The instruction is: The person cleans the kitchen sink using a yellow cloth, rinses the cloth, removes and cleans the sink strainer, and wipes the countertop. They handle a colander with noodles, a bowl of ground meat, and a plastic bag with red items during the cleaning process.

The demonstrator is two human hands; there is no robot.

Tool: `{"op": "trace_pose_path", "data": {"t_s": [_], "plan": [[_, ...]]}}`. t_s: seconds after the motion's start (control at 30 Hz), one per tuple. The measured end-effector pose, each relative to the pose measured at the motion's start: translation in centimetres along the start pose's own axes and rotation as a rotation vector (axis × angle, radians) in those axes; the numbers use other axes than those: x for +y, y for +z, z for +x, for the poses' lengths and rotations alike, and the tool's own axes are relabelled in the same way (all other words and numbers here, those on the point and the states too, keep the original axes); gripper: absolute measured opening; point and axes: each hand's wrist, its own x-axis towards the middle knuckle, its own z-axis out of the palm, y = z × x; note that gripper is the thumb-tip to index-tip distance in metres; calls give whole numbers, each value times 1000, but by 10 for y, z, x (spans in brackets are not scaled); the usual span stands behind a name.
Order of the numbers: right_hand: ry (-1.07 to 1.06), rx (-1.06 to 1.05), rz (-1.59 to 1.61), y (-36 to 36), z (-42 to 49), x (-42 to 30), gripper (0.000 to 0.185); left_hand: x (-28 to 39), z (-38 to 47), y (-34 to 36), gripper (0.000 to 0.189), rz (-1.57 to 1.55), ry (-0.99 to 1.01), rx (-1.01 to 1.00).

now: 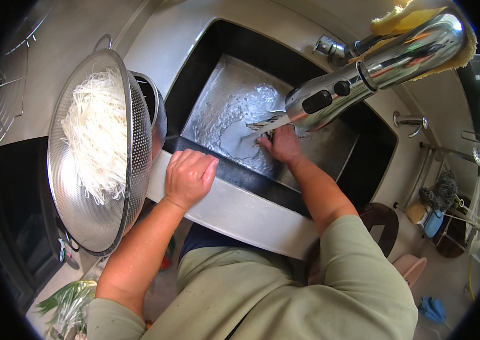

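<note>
My right hand (281, 143) is down in the dark-walled kitchen sink (223, 97), its fingers on a small bunch of thin, striped items (261, 126) that I cannot identify. A stream of water falls beside them from the chrome pull-out faucet (329, 97) and spreads over the wet metal bottom. Curled into a loose fist, my left hand (190, 176) rests on the sink's front rim, with no object visible in it. Left of it stands a perforated metal colander (95, 225) holding a heap of thin white noodles (95, 131).
A metal pot (160, 114) is partly hidden behind the colander. Wire racks (6, 102) lie at the far left, above a black cooktop (14, 204). Bagged green onions (68, 297) are at lower left. A dish rack with a steel scrubber (440, 191) and utensils stands right.
</note>
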Motion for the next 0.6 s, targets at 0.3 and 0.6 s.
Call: {"op": "trace_pose_path", "data": {"t_s": [0.3, 0.6], "plan": [[169, -295, 199, -3, 17, 15, 79, 1, 0, 0, 12, -20, 0, 20], [227, -415, 331, -1, 32, 24, 64, 0, 0, -2, 10, -20, -5, 15]]}}
